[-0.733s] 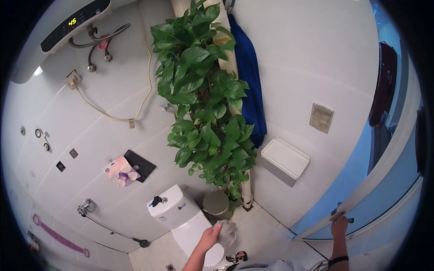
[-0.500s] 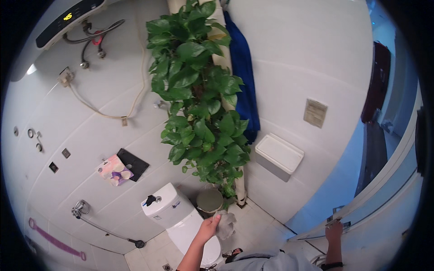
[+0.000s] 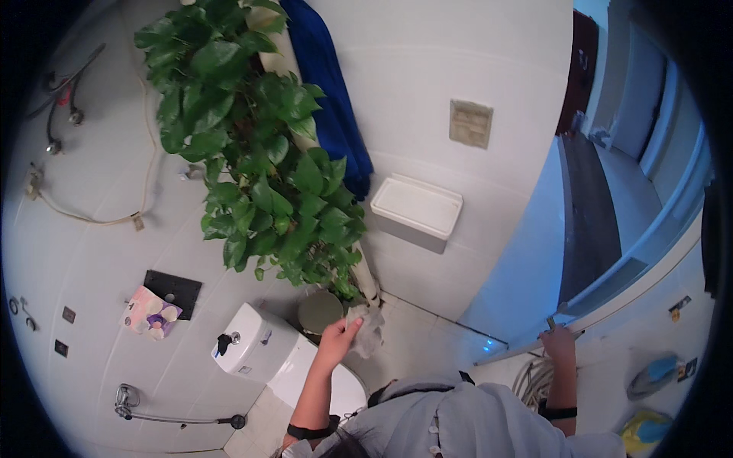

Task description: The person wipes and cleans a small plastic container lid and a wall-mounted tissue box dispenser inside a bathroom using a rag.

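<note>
My left hand (image 3: 334, 343) is closed on a thin, crumpled grey cloth (image 3: 369, 333), held in front of the white toilet (image 3: 256, 347). Beyond the cloth, a round olive-grey bin (image 3: 321, 311) stands beside the toilet tank. Off to the right, my right hand (image 3: 560, 343) is closed around the handle (image 3: 552, 324) of the door (image 3: 611, 319). The fingers there are partly hidden, but they wrap the handle. Both forearms wear a black band.
Trailing green plant (image 3: 259, 183) climbs a pipe beside a blue cloth (image 3: 332, 99). A white-lidded box (image 3: 418, 206) is fixed to the wall. Coiled hose (image 3: 531, 382) lies near my right forearm. Tissue pack (image 3: 153, 313) and shower fitting (image 3: 126, 401) are at left. Blue-lit space shows through the doorway.
My view has turned to the right and downward, so the wall things shift left. The door stands wider open, its handle still in my right hand. The cloth stays in my left hand.
</note>
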`<state>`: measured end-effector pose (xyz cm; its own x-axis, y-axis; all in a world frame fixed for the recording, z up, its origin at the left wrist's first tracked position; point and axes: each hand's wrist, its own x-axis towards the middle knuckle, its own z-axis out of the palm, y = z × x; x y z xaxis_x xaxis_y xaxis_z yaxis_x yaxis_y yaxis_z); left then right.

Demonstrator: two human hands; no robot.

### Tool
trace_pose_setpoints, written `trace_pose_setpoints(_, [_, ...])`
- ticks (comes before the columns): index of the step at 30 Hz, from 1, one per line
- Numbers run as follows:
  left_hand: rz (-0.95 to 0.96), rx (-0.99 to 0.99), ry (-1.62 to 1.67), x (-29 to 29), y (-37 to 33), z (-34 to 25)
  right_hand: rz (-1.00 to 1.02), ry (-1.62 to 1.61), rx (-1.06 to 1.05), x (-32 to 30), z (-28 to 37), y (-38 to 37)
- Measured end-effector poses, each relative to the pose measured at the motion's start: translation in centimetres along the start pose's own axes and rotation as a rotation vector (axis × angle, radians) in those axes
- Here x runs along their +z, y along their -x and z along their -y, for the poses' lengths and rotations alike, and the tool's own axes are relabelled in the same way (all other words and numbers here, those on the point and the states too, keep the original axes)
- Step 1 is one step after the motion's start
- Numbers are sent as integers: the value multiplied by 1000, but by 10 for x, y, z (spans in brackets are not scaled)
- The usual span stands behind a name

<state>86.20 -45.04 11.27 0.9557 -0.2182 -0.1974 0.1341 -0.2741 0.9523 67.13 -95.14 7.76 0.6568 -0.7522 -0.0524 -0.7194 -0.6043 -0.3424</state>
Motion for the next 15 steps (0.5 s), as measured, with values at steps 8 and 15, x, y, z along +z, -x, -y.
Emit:
trace_pose_setpoints(8, [114, -60, -20, -1, -26, 7, -7, -14, 152, -14, -47, 20])
trace_pose_setpoints(15, [186, 87, 209, -8, -42, 18, -56, 56, 375, -23, -49, 61])
